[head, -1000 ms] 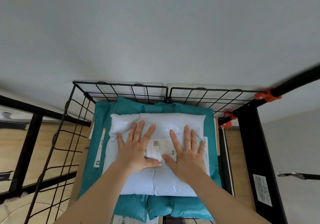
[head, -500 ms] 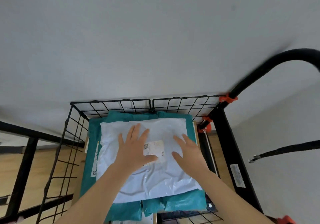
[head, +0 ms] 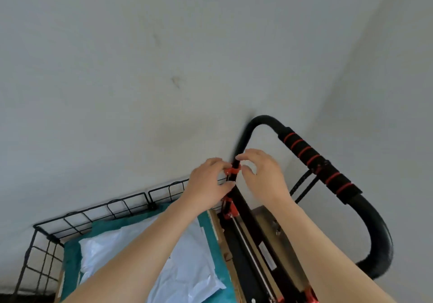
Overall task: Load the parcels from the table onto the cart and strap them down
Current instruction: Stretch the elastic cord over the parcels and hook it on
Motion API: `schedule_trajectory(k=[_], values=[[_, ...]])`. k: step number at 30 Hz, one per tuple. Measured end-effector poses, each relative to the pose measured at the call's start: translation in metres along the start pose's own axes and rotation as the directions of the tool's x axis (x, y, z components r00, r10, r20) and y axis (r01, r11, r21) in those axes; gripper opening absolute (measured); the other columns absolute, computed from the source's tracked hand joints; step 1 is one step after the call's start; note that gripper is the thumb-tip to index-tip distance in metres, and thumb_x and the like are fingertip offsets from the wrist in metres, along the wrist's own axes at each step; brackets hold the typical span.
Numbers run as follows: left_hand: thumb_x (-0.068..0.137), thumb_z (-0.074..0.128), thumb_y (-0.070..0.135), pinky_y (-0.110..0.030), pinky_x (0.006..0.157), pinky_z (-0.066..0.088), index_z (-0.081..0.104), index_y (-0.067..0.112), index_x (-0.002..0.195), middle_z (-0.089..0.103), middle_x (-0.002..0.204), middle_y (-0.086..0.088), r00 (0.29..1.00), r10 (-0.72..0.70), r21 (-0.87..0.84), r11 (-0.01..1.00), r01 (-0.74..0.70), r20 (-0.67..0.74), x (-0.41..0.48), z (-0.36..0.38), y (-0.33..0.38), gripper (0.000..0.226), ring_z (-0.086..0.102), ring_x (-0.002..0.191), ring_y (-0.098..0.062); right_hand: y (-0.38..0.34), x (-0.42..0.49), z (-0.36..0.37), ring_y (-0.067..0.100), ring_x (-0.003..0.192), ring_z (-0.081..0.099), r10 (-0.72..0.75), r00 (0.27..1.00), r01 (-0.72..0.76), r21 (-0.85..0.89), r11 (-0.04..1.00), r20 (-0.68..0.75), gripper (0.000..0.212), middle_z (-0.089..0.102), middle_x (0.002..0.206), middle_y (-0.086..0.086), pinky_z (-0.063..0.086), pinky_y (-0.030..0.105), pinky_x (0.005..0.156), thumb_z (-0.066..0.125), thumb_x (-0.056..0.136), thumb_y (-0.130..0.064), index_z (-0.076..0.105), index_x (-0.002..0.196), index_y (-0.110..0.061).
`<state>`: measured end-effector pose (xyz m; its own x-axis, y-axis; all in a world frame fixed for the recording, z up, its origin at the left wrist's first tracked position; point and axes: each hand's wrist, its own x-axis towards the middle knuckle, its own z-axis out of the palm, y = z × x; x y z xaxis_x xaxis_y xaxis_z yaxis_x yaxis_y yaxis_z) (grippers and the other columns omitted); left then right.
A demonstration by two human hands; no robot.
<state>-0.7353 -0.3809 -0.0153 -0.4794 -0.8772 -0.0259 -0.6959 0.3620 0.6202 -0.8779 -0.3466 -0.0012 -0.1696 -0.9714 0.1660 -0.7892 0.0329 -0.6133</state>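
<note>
Walls (head: 117, 68) grey, bare, behind cart handle (head: 328, 169). Label (head: 267, 256) below it unreadable. Left hand (head: 206, 183) pinches orange clip (head: 233, 170); right hand (head: 262, 174) half-open, empty.

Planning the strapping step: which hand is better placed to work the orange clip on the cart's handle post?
Probably the left hand: its fingers already touch the orange clip on the post, while the right hand hovers open beside it.

1. A plain pale grey painted wall (head: 145, 68) fills most of the view, lit softly and evenly.
2. Faint darker smudges (head: 175, 81) mark its surface.
3. At the right, a second pale grey wall (head: 398, 80) meets it at a vertical corner.
</note>
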Motion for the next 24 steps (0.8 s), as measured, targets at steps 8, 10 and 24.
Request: schedule_trajectory(k=[8,10,24], values=[[0.090,0.058,0.030,-0.023,0.101,0.032,0.048,0.027,0.130,0.039,0.139,0.007,0.995,0.096,-0.224,0.970,-0.096,-0.012,0.034,0.010,0.086,0.041,0.042,0.125,-0.009,0.010,0.017,-0.108,0.014,0.086,0.055,0.166,0.944,-0.221,-0.169,0.961,-0.285,0.031,0.061,0.116,-0.006,0.038,0.024,0.069,0.041,0.095,-0.014,0.062,0.116,-0.024],[0.090,0.058,0.030,-0.021,0.092,0.035,0.048,0.026,0.128,0.040,0.135,0.006,0.995,0.096,-0.256,0.962,-0.090,0.009,0.041,0.018,0.098,0.039,0.046,0.117,-0.007,0.026,0.019,-0.118,0.019,0.104,0.056,0.211,0.949,-0.280,-0.317,0.906,-0.235,0.032,0.055,0.127,-0.005,0.040,0.027,0.075,0.040,0.095,-0.017,0.060,0.119,-0.024],[0.088,0.055,0.014,-0.028,0.088,0.047,0.042,0.014,0.133,0.055,0.127,-0.006,0.905,-0.018,-0.278,0.949,0.149,0.424,0.055,0.059,0.127,0.047,0.062,0.097,-0.016,0.083,0.017,-0.127,0.025,0.064,0.070,0.620,0.672,-0.733,0.245,0.635,0.405,0.058,0.073,0.093,0.015,0.058,0.034,0.069,0.034,0.095,-0.057,0.062,0.102,-0.006]])
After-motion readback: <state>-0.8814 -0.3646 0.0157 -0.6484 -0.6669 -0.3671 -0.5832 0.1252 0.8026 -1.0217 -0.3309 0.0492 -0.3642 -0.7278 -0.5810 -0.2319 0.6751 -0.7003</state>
